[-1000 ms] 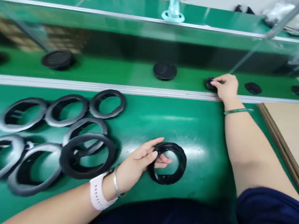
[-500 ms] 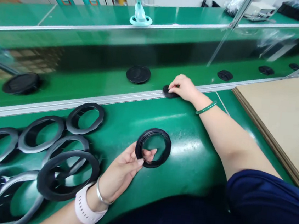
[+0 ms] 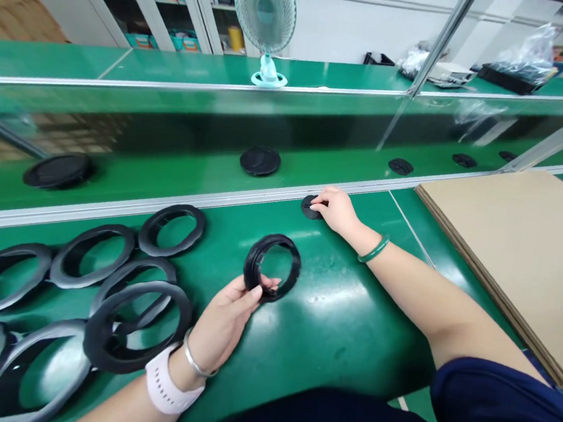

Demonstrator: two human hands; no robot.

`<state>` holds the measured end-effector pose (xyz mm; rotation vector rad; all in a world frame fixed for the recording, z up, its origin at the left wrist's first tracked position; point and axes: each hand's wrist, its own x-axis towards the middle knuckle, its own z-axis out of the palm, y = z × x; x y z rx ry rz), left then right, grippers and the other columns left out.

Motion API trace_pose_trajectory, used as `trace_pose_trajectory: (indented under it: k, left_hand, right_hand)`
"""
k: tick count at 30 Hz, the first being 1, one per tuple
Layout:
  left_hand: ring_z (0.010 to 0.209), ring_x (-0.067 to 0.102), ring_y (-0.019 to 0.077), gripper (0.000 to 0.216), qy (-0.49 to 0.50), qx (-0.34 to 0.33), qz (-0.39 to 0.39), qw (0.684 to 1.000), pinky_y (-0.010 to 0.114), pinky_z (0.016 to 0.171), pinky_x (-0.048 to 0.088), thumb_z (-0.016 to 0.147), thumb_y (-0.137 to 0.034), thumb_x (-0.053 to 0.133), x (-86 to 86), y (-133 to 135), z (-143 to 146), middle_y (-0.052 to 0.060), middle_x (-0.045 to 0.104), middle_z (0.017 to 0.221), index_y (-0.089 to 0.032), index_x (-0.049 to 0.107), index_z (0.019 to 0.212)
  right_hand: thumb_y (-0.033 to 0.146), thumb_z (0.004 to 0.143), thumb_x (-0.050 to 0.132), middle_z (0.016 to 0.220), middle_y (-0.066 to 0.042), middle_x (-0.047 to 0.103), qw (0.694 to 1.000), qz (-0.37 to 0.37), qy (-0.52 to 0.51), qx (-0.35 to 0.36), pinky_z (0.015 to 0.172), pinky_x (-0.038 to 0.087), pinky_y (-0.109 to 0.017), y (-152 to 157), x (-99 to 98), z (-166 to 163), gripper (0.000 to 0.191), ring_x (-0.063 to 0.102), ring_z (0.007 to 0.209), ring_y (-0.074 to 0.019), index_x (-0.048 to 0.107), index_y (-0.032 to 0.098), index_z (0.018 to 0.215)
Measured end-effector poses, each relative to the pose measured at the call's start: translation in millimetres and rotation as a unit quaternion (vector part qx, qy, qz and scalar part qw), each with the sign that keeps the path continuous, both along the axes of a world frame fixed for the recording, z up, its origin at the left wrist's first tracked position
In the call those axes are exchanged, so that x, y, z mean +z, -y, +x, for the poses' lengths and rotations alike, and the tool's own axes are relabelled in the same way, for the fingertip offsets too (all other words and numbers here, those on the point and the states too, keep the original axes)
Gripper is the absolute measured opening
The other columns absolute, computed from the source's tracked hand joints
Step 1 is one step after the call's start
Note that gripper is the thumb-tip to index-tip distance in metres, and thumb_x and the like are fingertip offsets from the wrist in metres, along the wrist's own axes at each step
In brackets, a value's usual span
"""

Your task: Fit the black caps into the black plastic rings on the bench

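My left hand (image 3: 230, 316) is closed on a black ring (image 3: 291, 274), gripped at its lower left edge between thumb and fingers. The ring is tilted above the green table (image 3: 317, 349). Farther off, my right hand (image 3: 336, 210) pinches a small round black disc (image 3: 309, 207) by its right side, near the metal rail; fingers cover part of it. Left of my left hand lie several larger black rings, among them a dark one (image 3: 96, 342) resting on another ring (image 3: 102, 293).
Behind the metal rail (image 3: 202, 202) runs a green belt carrying a large black disc (image 3: 260, 162), another disc (image 3: 59, 171) at left and several smaller ones, such as one (image 3: 400, 166) at right. A stack of brown boards (image 3: 516, 222) lies right. A fan (image 3: 265, 18) stands behind.
My right hand has drawn the small disc from the rail onto the near side. The held ring has turned and shifted slightly left. Small discs on the belt have shifted; the view has tilted up.
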<state>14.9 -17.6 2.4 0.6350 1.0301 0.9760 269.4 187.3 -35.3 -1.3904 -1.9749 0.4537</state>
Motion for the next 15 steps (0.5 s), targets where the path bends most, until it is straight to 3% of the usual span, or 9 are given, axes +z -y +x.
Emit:
trace_pose_trajectory:
  k: [6,11,15]
  left_hand:
    - [0.108,0.061,0.0249,0.025,-0.070,-0.005,0.030,0.997,0.034,0.095,0.047,0.078,-0.034,0.077,-1.9,-1.9,-6.1,0.008,0.070,0.107,-0.015,0.072,0.094]
    - [0.090,0.065,0.0184,0.029,-0.188,-0.043,0.046,0.980,0.029,0.084,0.051,0.075,-0.029,0.081,-5.5,-1.4,-3.5,0.006,0.073,0.097,-0.016,0.063,0.095]
    - [0.092,0.068,0.0197,0.046,-0.248,-0.027,0.051,0.967,0.029,0.079,0.055,0.074,-0.027,0.082,-8.1,2.3,0.9,0.006,0.073,0.100,-0.018,0.056,0.110]
  right_hand:
    - [0.015,0.083,0.076,0.081,-0.004,0.063,0.998,0.057,-0.030,-0.007,0.082,0.046,-0.040,27.2,17.2,-8.7,0.007,0.058,0.088,-0.0256,0.073,0.019,0.078]
    - [0.022,0.092,0.068,0.077,-0.002,0.059,0.981,0.110,-0.121,0.106,0.069,0.047,-0.034,75.8,44.4,-36.8,0.007,0.056,0.074,-0.0195,0.072,0.023,0.087]
    - [0.028,0.101,0.057,0.081,-0.004,0.059,0.966,0.126,-0.083,0.208,0.067,0.046,-0.032,108.1,47.7,-53.6,0.017,0.055,0.075,-0.0189,0.070,0.022,0.092]
